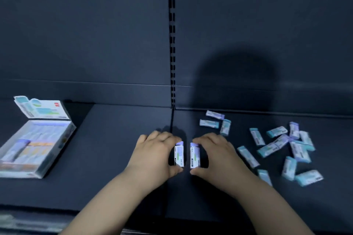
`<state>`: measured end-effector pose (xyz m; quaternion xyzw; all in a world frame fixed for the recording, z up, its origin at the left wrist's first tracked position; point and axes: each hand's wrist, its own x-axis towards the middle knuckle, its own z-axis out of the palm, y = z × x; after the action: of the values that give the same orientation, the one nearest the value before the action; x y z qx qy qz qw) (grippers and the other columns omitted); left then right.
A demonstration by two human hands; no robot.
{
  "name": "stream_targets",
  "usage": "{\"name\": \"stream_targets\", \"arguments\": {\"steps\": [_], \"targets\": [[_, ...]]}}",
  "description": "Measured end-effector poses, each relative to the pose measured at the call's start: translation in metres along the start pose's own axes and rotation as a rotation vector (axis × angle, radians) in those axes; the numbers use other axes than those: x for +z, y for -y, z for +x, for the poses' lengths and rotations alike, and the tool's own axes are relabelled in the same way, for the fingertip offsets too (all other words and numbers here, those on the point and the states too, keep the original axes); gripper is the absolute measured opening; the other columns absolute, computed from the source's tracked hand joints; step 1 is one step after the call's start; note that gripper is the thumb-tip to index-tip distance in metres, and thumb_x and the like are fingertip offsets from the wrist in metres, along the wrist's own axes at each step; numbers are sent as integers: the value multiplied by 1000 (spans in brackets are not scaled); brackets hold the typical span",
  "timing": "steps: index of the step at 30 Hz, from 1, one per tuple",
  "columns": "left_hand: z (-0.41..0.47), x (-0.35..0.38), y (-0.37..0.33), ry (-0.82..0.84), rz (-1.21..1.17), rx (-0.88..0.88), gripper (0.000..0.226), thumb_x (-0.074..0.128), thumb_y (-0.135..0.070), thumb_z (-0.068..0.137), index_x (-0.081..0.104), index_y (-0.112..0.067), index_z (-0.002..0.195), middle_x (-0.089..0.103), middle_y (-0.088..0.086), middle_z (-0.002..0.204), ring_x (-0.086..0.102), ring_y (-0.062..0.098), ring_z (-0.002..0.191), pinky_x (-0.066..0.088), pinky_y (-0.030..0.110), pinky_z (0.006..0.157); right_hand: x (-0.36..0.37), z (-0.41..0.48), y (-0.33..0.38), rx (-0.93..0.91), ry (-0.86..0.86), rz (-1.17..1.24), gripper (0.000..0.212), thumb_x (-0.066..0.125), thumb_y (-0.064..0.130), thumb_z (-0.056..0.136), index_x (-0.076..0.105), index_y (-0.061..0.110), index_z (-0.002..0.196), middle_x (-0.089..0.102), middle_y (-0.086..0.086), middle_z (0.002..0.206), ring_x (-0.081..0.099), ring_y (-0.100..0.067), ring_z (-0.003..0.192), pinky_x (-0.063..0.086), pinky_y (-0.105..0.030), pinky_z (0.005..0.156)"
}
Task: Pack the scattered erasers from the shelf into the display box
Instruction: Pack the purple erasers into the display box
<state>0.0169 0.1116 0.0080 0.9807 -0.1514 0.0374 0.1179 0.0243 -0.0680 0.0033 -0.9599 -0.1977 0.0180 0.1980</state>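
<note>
Each hand, left hand [154, 155] and right hand [215, 155], pinches one eraser [179, 155], seemingly squaring them for the box [36, 147]; loose erasers [282, 149] wait nearby.

The left hand [156, 155] pinches the left eraser [179, 155], the right hand [216, 155] the right eraser [194, 155].

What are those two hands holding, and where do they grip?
One eraser each, pinched by its short ends: left hand holds the left eraser, right hand the right eraser.
</note>
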Motion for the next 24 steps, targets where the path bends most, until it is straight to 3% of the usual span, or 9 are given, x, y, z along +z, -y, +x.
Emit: {"name": "stream_targets", "arguments": {"steps": [11,24], "targets": [[-34,-29,70,5,-56,108,65,63,-53,77,38,-38,135,42,-19,133,34,5,122,17,17,91,24,11,90,69,-18,18,71,71,46,72,38,33,133,38,14,128,34,-7,119,28,-24,103],[-75,-43,94,-2,-35,-36,65,63,-55,76,41,-37,134,44,-14,131,37,8,122,21,18,99,41,25,128,-77,58,130,65,73,44,69,45,33,127,40,16,121,36,-6,115,26,-22,100]]}}
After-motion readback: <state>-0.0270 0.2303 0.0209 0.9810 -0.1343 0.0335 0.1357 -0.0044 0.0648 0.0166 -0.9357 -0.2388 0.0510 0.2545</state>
